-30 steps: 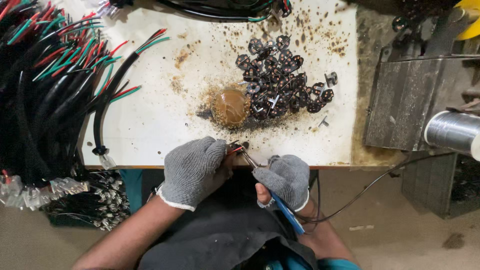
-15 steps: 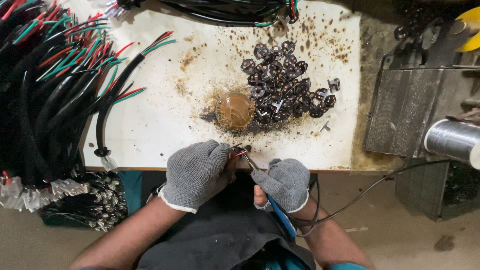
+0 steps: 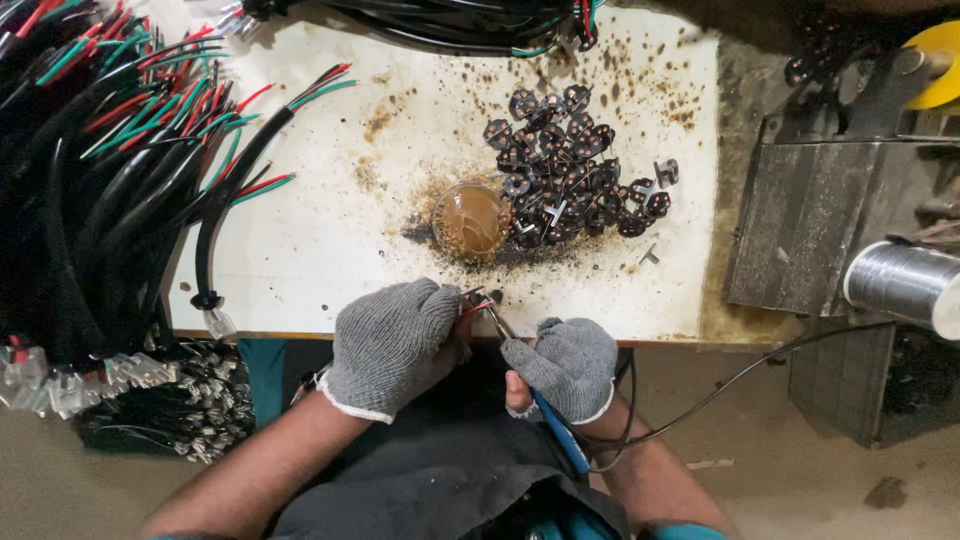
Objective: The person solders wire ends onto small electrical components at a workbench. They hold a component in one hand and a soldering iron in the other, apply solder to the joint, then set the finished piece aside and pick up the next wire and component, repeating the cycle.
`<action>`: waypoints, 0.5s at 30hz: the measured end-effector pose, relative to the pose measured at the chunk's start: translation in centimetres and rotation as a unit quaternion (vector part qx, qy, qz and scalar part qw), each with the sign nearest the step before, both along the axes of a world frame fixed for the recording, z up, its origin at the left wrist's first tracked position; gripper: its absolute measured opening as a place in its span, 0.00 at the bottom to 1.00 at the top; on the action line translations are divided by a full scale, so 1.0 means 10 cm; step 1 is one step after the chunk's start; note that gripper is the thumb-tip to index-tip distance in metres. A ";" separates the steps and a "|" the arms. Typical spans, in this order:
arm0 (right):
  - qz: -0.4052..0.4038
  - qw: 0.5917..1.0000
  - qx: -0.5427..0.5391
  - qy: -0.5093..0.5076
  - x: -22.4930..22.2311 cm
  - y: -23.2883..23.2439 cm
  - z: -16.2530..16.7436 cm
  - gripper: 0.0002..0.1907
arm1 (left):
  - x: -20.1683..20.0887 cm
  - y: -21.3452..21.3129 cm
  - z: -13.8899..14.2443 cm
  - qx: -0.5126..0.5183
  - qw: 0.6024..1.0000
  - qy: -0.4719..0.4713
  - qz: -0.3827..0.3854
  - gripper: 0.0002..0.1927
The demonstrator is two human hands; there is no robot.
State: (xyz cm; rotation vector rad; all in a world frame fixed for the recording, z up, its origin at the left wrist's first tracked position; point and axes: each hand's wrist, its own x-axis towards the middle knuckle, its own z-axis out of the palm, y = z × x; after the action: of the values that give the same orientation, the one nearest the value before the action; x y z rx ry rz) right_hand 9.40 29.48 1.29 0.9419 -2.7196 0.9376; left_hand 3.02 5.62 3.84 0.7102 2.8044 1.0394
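Observation:
My left hand (image 3: 395,340), in a grey knit glove, is closed around a small part with red wire ends (image 3: 475,303) at the table's front edge. My right hand (image 3: 565,365), also gloved, grips a blue-handled soldering iron (image 3: 560,440); its metal tip (image 3: 495,320) points up-left and meets the part in my left hand. A round brown flux tin (image 3: 470,222) sits just beyond my hands. Right of it lies a heap of several small dark round parts (image 3: 570,180).
Many black cables with red, green and black wire ends (image 3: 130,190) cover the left side of the stained white table (image 3: 330,250). Clear connectors (image 3: 120,375) hang off the left front. A grey metal block (image 3: 810,230) and a solder spool (image 3: 900,285) stand right.
My hands stay together at the table's front edge; the iron's tip remains at the part. The view has shifted slightly, otherwise nothing moved.

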 end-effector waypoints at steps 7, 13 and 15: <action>-0.057 0.997 -0.053 0.030 0.02 -0.03 0.02 0.11 | -0.01 0.00 0.01 -0.002 1.000 0.004 -0.004 0.09; -0.066 0.996 -0.065 0.002 0.03 0.00 0.02 0.12 | 0.00 0.00 0.00 0.008 1.000 0.002 -0.003 0.10; -0.058 0.993 -0.098 0.024 0.01 0.00 0.02 0.11 | -0.01 0.01 0.00 0.002 1.000 0.003 0.001 0.10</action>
State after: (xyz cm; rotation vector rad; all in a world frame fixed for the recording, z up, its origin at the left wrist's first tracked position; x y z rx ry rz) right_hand 9.53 29.43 1.50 0.7522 -2.5529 1.1185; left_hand 2.95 5.71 3.84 0.7121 2.8101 1.0467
